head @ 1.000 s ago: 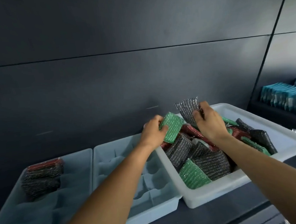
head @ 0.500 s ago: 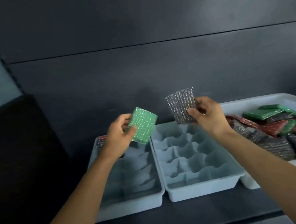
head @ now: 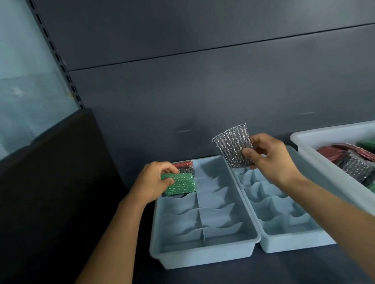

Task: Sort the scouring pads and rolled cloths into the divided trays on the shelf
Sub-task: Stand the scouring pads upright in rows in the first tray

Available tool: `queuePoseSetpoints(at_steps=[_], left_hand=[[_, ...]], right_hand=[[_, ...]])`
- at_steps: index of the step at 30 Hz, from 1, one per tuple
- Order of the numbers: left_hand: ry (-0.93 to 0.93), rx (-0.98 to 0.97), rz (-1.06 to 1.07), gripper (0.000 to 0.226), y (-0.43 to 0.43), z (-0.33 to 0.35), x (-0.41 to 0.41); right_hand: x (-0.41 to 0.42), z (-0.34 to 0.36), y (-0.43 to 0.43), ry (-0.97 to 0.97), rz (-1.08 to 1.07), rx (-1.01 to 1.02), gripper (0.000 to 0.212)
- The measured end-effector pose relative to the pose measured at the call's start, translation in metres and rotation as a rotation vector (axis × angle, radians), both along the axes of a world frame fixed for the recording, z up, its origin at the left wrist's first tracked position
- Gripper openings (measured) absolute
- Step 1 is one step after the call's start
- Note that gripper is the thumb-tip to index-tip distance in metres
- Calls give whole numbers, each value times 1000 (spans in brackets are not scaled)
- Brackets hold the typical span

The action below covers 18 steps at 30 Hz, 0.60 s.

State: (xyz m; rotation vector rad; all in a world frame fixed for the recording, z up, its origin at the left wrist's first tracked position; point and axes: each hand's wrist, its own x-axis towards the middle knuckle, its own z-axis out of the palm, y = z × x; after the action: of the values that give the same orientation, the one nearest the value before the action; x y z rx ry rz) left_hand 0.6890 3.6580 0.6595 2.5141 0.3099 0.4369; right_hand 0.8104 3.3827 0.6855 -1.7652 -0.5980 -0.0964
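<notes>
The left grip (head: 153, 180) has come down since half a second ago: then it held the green scouring pad (head: 180, 185) in the air above the trays, and now it lowers that pad into the left divided tray (head: 206, 253). Fingers and thumb curl round the pad's left end, clenched on it. The pad sits in the left column of compartments near the far end, just in front of a red pad (head: 183, 164) and a dark pad (head: 187, 170) that stand packed in the far-left corner. The green pad appears to touch the dark one.

The right grip (head: 268, 156) has barely shifted. It pinches the silver scouring pad (head: 233, 147) by its lower right corner between thumb and fingers, and holds it upright in the air over the far end of the second divided tray (head: 298, 244), apart from the tray itself.

The two pale blue trays stand side by side on the dark shelf (head: 212, 276), their long walls touching. To the right a white bin (head: 302, 139) holds a loose heap of pads (head: 354, 160) in red, green and silver-grey. Behind everything runs a dark grey back panel (head: 200, 86), and a slotted upright (head: 53, 51) climbs at the left
</notes>
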Motion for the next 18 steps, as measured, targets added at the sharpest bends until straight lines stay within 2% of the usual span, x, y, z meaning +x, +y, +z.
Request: queuePoseSetpoints(at_steps=[3,7,14,16,18], left_hand=[[13,55,16,27,2,-6,0],[10,231,79,20,-7,-20,5],[-32,324,41,23,1,-38,22],[-46,285,42,25,9,-38,24],[-66,112,46,28,18,-39,22]], right_hand=[[-1,-4,0,16,1,3,11],[-4,-9,4,31,16,3,9],[-3,-21,20,25,87,-92,13],[-4,-25,30,37,117,-117,17],[-8,-27,46,68,162,-120,23]])
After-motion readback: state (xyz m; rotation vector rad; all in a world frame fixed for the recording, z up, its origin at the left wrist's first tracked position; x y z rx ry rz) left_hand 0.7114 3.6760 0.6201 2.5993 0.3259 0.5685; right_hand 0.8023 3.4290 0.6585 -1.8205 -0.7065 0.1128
